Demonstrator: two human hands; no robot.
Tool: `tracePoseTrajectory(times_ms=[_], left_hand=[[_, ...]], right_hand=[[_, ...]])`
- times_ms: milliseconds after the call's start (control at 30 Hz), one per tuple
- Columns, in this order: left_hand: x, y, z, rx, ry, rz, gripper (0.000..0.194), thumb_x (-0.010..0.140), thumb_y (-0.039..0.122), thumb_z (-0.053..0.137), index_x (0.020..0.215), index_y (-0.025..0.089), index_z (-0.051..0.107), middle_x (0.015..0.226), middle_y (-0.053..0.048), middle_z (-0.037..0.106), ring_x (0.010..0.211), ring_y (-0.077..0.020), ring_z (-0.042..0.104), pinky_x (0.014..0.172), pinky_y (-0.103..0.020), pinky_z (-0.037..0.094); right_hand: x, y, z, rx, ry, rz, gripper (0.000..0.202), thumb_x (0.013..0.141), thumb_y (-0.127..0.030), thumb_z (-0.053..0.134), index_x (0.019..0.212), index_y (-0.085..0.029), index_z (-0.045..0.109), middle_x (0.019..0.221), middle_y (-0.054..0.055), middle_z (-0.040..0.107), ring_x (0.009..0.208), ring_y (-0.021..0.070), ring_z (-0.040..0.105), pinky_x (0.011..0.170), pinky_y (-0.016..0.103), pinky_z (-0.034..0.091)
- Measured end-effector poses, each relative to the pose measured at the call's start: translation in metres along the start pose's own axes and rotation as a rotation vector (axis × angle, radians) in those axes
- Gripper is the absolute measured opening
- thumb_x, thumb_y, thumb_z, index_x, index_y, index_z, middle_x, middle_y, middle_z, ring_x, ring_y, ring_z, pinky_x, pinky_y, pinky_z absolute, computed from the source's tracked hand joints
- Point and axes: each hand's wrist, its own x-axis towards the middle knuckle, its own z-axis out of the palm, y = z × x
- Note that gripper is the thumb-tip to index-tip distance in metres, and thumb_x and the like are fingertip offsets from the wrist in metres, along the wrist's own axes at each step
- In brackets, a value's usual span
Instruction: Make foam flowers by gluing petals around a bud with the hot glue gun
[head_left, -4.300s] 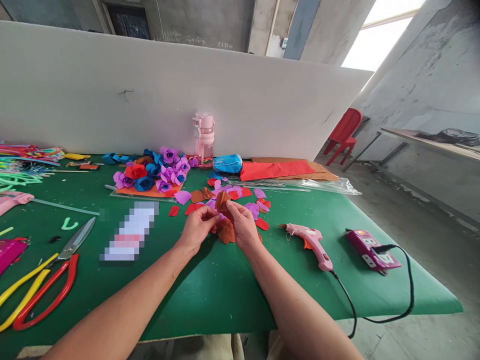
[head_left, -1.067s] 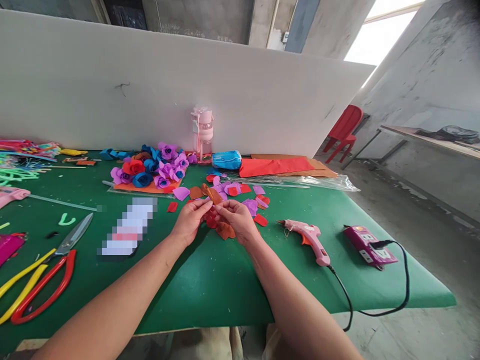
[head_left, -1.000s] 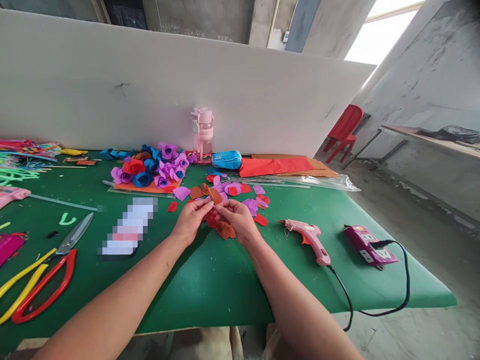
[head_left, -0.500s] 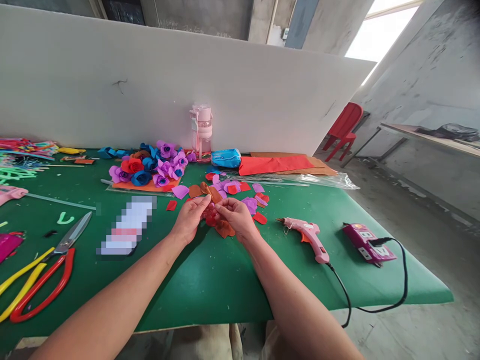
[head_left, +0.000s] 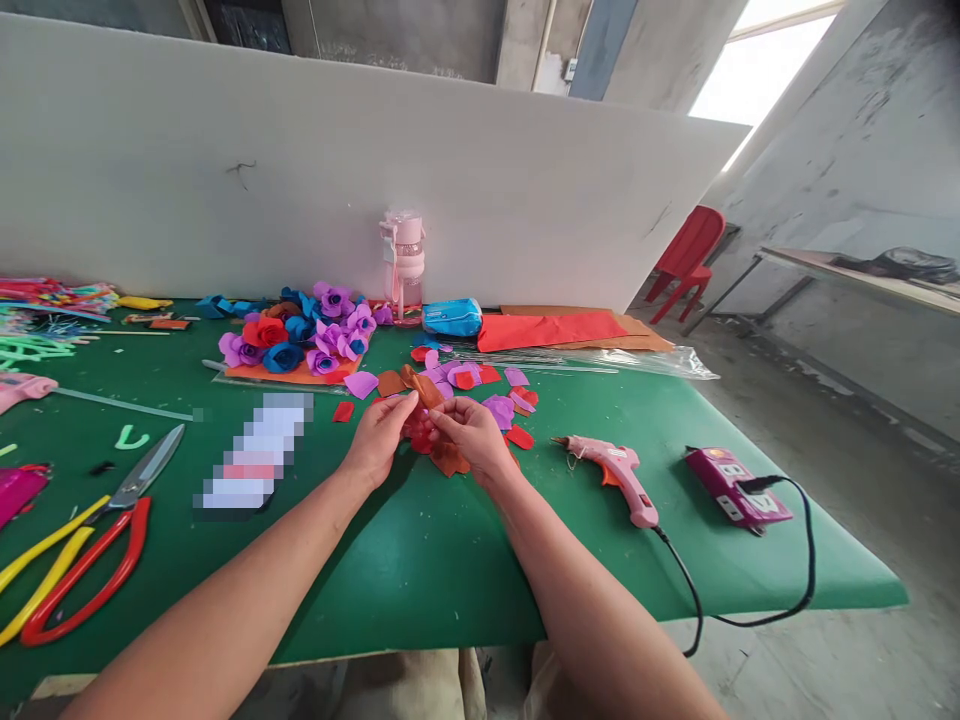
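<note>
My left hand (head_left: pixel 381 440) and my right hand (head_left: pixel 471 436) meet near the middle of the green table, both closed on a brown paper piece (head_left: pixel 424 388) between their fingertips. Below the fingers lie red petals (head_left: pixel 420 432) and a brown-orange piece (head_left: pixel 450 459). Loose purple petals (head_left: pixel 361 384) and red petals (head_left: pixel 520 437) are scattered around both hands. A pile of finished paper flowers (head_left: pixel 300 330), purple, blue and red, lies beyond my left hand. To the right of my right hand rests a pink glue gun (head_left: pixel 616 473).
Large scissors (head_left: pixel 139 480) and a blurred-out flat object (head_left: pixel 259 450) lie on the left. A pink bottle (head_left: pixel 405 265), a blue packet (head_left: pixel 452 317) and red sheets (head_left: pixel 547 328) stand or lie at the back. A purple power box (head_left: pixel 736 488) with a black cable is on the right.
The brown piece between my fingertips has shifted slightly and shows a little more. Both hands stay in nearly the same place.
</note>
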Motion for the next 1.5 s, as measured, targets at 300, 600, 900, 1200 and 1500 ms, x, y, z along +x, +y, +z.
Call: tracePoseTrajectory(times_ms=[300,600,900,1200,1500], left_hand=[[0.001,-0.001,-0.002,0.019,0.0,0.002,0.029,0.064,0.041,0.074,0.068,0.014,0.065,0.059,0.0,0.06,0.053,-0.0123,0.055,0.052,-0.024,0.043],[0.001,0.001,-0.001,0.017,0.038,0.009,0.025,0.061,0.036,0.075,0.064,0.014,0.065,0.059,0.0,0.06,0.052,-0.0101,0.052,0.053,-0.023,0.04],[0.001,0.002,-0.001,0.018,0.044,0.009,0.02,0.062,0.033,0.071,0.061,0.014,0.064,0.057,0.0,0.058,0.051,-0.0099,0.05,0.052,-0.023,0.04],[0.001,0.001,-0.001,0.02,0.032,0.018,0.019,0.063,0.033,0.069,0.06,0.016,0.063,0.056,0.001,0.058,0.052,-0.0105,0.051,0.052,-0.022,0.041],[0.002,-0.001,-0.002,0.053,0.053,0.022,0.023,0.062,0.036,0.072,0.065,0.015,0.065,0.058,0.001,0.06,0.052,-0.0108,0.052,0.053,-0.023,0.042]], right_hand=[[0.003,0.004,0.002,-0.074,0.033,-0.032,0.022,0.064,-0.037,0.072,0.066,-0.021,0.055,0.055,-0.003,0.062,0.048,0.0135,0.057,0.046,0.025,0.044],[0.004,0.007,0.0,-0.293,0.098,-0.196,0.015,0.069,-0.035,0.066,0.068,-0.022,0.057,0.057,-0.002,0.061,0.054,0.0149,0.059,0.052,0.025,0.043],[0.006,0.01,-0.001,-0.26,0.084,-0.18,0.016,0.069,-0.036,0.065,0.07,-0.022,0.058,0.059,-0.002,0.061,0.056,0.0146,0.059,0.053,0.025,0.045],[0.007,0.011,-0.001,-0.219,0.083,-0.172,0.017,0.067,-0.037,0.066,0.069,-0.022,0.057,0.056,-0.003,0.06,0.053,0.0144,0.058,0.052,0.025,0.044],[0.003,0.003,-0.001,-0.009,0.013,-0.022,0.026,0.062,-0.039,0.074,0.067,-0.02,0.057,0.056,-0.002,0.062,0.051,0.0123,0.058,0.049,0.023,0.045]])
